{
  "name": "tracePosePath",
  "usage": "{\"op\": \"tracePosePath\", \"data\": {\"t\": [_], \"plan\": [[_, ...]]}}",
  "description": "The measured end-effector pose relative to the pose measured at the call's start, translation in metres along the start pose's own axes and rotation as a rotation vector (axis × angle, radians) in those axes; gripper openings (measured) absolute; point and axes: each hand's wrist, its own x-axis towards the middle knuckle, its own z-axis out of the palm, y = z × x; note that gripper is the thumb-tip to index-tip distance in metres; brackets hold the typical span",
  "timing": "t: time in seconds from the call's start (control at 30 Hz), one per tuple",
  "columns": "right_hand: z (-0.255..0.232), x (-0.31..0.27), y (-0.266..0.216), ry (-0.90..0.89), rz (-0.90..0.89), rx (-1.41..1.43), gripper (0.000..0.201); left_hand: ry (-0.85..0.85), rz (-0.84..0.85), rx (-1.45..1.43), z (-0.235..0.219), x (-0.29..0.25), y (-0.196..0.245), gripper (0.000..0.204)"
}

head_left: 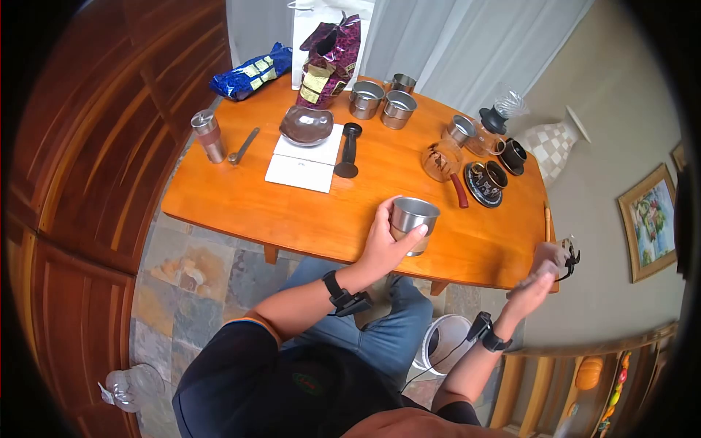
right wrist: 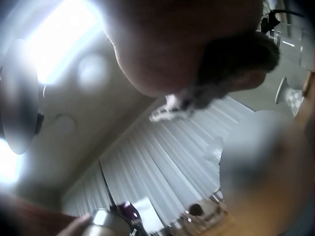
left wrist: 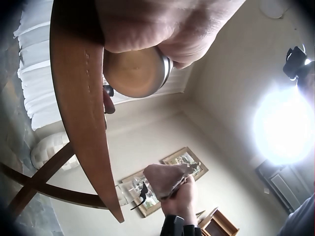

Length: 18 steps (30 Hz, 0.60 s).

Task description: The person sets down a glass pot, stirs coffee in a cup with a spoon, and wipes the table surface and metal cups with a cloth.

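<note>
My left hand (head_left: pixel 385 241) grips a steel cup (head_left: pixel 417 213) over the table's front edge, thumb on the near side and fingers round the far side. The cup's round base (left wrist: pixel 134 73) faces the left wrist camera. Off to the right, my right hand (head_left: pixel 531 293) holds a crumpled greyish cloth (left wrist: pixel 167 178), blurred in the head view. In the right wrist view the bunched cloth (right wrist: pixel 184 104) hangs out past the hand. A clear glass vessel with a black handle (head_left: pixel 569 259) stands at the table's right corner, close behind the cloth.
Several steel cups (head_left: pixel 398 109) stand at the back. A glass pot with a red handle (head_left: pixel 441 160) and a dark cup on a saucer (head_left: pixel 483 184) are at the right. Left are a brown bowl (head_left: pixel 307 125), black tamper (head_left: pixel 349 150), grinder (head_left: pixel 209 136) and coffee bags (head_left: pixel 252 71).
</note>
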Motion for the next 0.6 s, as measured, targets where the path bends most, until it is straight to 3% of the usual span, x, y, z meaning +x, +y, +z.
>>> {"op": "tracePosePath", "data": {"t": [0.03,0.07,0.13,0.27,0.33,0.4,0.47,0.6], "plan": [[-0.001,0.004,0.011,-0.155,-0.007,-0.223,0.053,-0.006,0.0,-0.003,0.0,0.0,-0.001,0.076],[0.007,0.003,0.017,-0.251,-0.244,-0.391,0.05,-0.008,0.0,-0.002,0.0,0.0,-0.003,0.076],[0.009,0.005,0.035,-0.564,-0.39,-0.739,0.048,-0.009,0.005,-0.004,0.001,0.001,-0.002,0.076],[0.018,-0.013,0.042,-0.554,-0.36,-0.753,0.047,-0.013,0.006,0.03,-0.001,0.0,-0.002,0.072],[0.023,-0.007,0.05,-0.585,-0.323,-0.623,0.047,-0.061,-0.013,0.009,-0.001,-0.001,-0.009,0.069],[0.034,-0.004,0.058,-0.653,-0.213,-0.613,0.049,-0.022,0.03,0.082,-0.004,0.002,-0.014,0.073],[0.044,-0.001,0.066,-0.655,-0.361,-0.815,0.052,-0.05,0.012,0.059,-0.003,0.002,-0.011,0.073],[0.053,0.006,0.072,-0.619,-0.344,-0.822,0.055,-0.026,-0.035,0.03,-0.001,-0.001,-0.003,0.073]]}}
